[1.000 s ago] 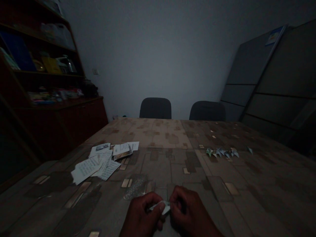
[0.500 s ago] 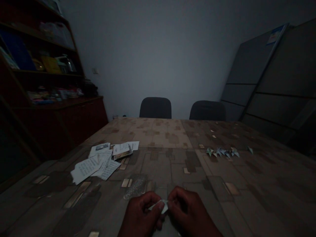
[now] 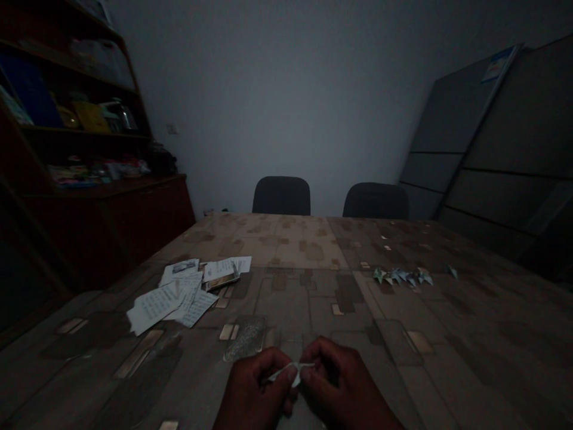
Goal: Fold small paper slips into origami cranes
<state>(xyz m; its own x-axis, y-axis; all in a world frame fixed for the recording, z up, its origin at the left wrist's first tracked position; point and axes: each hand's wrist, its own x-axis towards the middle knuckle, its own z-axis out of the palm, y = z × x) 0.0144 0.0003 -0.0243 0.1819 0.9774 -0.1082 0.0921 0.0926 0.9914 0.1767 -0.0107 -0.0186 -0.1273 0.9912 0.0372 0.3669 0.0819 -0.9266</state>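
A small pale folded paper point(image 3: 296, 377) is held between my two hands, low in the middle of the view. My left hand point(image 3: 257, 388) pinches its left part between thumb and fingers. The fingers of my right hand point(image 3: 342, 382) are closed on its right side, and a thin pale strip of the paper shows above the right thumb. Both hands are just above the patterned tablecloth point(image 3: 286, 298). Much of the paper is hidden behind the fingers.
Loose printed sheets point(image 3: 165, 304) lie in a pile at the left. Several small folded paper figures point(image 3: 403, 276) stand in a row at the right, with one more figure point(image 3: 453, 272) apart. Two dark chairs point(image 3: 282, 196) stand behind the table; a shelf unit point(image 3: 94, 191) is at the left.
My right fingertips have shifted slightly on the paper, and a thin strip now sticks out toward the right above the thumb. My left hand keeps its grip.
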